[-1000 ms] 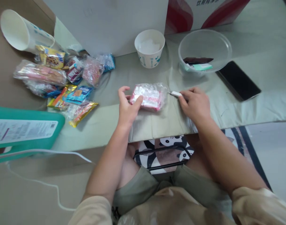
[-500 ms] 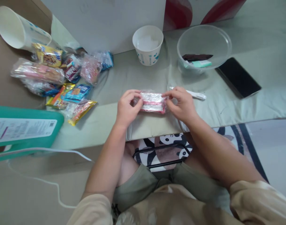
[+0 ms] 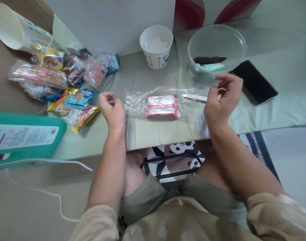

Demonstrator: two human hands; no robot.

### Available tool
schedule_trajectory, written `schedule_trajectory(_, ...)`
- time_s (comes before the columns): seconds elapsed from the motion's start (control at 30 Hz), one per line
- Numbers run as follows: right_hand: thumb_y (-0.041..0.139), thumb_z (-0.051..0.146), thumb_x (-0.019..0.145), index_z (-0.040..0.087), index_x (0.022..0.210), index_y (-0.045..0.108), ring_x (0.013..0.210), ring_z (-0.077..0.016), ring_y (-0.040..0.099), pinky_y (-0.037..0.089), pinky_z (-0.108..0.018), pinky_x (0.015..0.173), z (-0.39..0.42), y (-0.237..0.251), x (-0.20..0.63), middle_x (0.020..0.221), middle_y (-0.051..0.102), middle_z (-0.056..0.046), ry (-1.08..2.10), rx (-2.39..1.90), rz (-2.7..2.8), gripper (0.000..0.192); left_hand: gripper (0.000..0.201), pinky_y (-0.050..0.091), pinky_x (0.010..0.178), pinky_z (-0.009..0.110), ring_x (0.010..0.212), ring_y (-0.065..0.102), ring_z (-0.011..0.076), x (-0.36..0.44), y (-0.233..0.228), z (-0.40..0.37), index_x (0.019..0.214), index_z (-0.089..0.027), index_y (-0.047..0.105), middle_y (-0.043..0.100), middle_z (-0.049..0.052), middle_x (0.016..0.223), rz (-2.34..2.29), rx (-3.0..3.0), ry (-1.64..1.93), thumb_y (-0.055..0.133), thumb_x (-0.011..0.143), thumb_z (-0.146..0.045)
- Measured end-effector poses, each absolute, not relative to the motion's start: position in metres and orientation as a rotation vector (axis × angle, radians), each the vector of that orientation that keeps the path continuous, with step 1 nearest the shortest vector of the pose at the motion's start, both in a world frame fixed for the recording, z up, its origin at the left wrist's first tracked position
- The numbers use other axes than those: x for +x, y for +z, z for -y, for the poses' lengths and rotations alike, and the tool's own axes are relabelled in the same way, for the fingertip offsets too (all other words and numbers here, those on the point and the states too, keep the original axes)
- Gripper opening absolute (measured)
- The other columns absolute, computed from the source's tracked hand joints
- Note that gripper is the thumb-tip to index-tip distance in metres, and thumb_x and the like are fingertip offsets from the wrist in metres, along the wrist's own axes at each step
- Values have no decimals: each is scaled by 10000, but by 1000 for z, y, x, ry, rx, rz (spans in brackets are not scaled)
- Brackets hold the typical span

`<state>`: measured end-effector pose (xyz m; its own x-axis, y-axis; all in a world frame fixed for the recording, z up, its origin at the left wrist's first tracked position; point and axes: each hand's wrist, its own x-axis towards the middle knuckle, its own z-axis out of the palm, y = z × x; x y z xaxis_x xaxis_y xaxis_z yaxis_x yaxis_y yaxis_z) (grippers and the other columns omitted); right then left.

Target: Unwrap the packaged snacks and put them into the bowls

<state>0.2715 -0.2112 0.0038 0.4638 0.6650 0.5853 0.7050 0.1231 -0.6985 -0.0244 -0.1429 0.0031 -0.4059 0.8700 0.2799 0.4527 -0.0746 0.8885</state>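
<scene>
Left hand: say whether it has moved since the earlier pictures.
Yes: judged against the upright cup, the left hand has moved leftward, toward the snack packets.

Below the near edge of the counter point(image 3: 165, 137), the person wears a loose tan top point(image 3: 178, 221) with wide short sleeves point(image 3: 102, 214), softly creased, and grey-green shorts point(image 3: 145, 194) that leave part of the thighs point(image 3: 135, 170) bare. Left hand point(image 3: 112, 112), right hand point(image 3: 221, 102) and both forearms point(image 3: 105, 170) are uncovered.

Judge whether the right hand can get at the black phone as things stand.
Probably yes: the black phone lies just right of the right hand, with nothing seen standing between them.
</scene>
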Motion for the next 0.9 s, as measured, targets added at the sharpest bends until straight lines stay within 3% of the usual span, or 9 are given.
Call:
schedule_trajectory(0.1, 510, 271, 886, 238, 1089, 627, 939, -256, 620, 500, -433, 850, 221, 10, 257, 995, 638, -87, 80, -1501, 1663, 237, 212, 483, 851, 359, 899, 567, 204, -18, 7, 154, 772, -220, 541, 541, 53, 914, -1734, 1809, 1594, 528, 635, -58)
schedule_trajectory(0.2, 591, 357, 884, 231, 1289, 618, 1161, -333, 595, 415, -510, 1010, 224, 9, 245, 1158, 683, -125, 197, -1629, 1959, 425, 160, 448, 1080, 457, 1204, 564, 297, -8, 10, 161, 753, -220, 629, 597, 104, 1159, -1596, 2056, 1282, 617, 655, -93)
schedule_trajectory(0.33, 586, 313, 938, 234, 1121, 705, 1052, -312, 617, 328, -525, 1040, 225, 10, 245, 865, 707, -72, 242, -1741, 2024, 232, 175, 403, 1181, 450, 1306, 551, 296, -2, 8, 158, 861, -218, 701, 610, 104, 1274, -1670, 2004, 1037, 701, 699, -152)
schedule_trajectory(0.47, 571, 223, 961, 234, 843, 725, 975, -242, 634, 358, -436, 955, 237, 25, 248, 904, 737, -54, 334, -1408, 2295, 195, 51, 504, 1033, 362, 1033, 656, 207, -7, 3, 148, 761, -201, 646, 670, 58, 979, -1771, 1777, 1071, 653, 804, -175)
schedule_trajectory(0.53, 600, 232, 955, 228, 857, 737, 910, -205, 649, 385, -376, 860, 244, 33, 246, 956, 754, -48, 579, -1187, 2486, 168, 133, 536, 877, 294, 880, 653, 164, -11, 1, 144, 729, -205, 602, 644, 23, 832, -1777, 1633, 1150, 621, 858, -180)
schedule_trajectory(0.63, 588, 351, 992, 223, 1000, 750, 710, -162, 627, 393, -315, 691, 250, 38, 244, 805, 738, -22, 1035, -1061, 2578, 207, 205, 489, 630, 225, 678, 612, 120, -15, 0, 140, 769, -216, 559, 615, -13, 730, -1730, 1345, 1228, 599, 954, -295)
schedule_trajectory(0.7, 521, 393, 1020, 223, 1022, 745, 669, -174, 614, 414, -318, 657, 248, 35, 243, 740, 713, -20, 1009, -1178, 2460, 280, 285, 419, 509, 213, 570, 586, 110, -16, 2, 142, 811, -220, 568, 636, -10, 717, -1684, 1162, 1177, 624, 964, -453)
schedule_trajectory(0.8, 522, 322, 980, 230, 1030, 730, 880, -245, 675, 511, -400, 802, 239, 24, 239, 950, 747, -80, 590, -1378, 2165, 233, 396, 302, 401, 213, 440, 515, 103, -16, 10, 150, 810, -204, 623, 635, 7, 638, -1590, 1057, 957, 753, 845, -576)
schedule_trajectory(0.9, 649, 271, 864, 259, 1244, 677, 1212, -333, 621, 498, -534, 1048, 229, 11, 230, 1304, 680, -122, 425, -1412, 2099, 381, 350, 256, 371, 207, 403, 434, 82, -14, 20, 161, 713, -166, 679, 591, 3, 552, -1452, 1128, 681, 902, 687, -435)
